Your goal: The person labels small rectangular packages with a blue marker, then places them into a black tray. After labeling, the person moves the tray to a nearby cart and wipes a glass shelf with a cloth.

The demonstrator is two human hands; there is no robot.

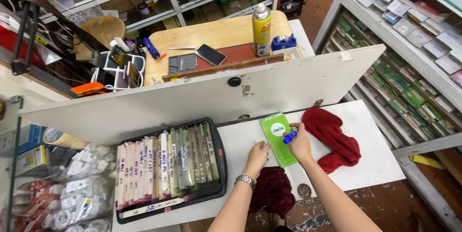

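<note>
- The left hand (256, 157), a metal watch (246, 180) on its wrist, lies flat and loose at the near edge of a green packet (277, 138), gripping nothing.
- The right hand (299, 141) clasps a small blue object (289, 137), perhaps a marker, its tip over the packet on the white counter (375, 155).
- A red cloth (334, 138) lies just beside.
- Left, a black tray (219, 164) holds labelled packets.
- Farther off, a yellow spray can (261, 30).

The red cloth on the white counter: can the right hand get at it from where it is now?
Probably yes. The red cloth lies just beside the right hand, with only bare white counter between. But that hand holds a small blue object over the green packet, so it is not free.
</note>
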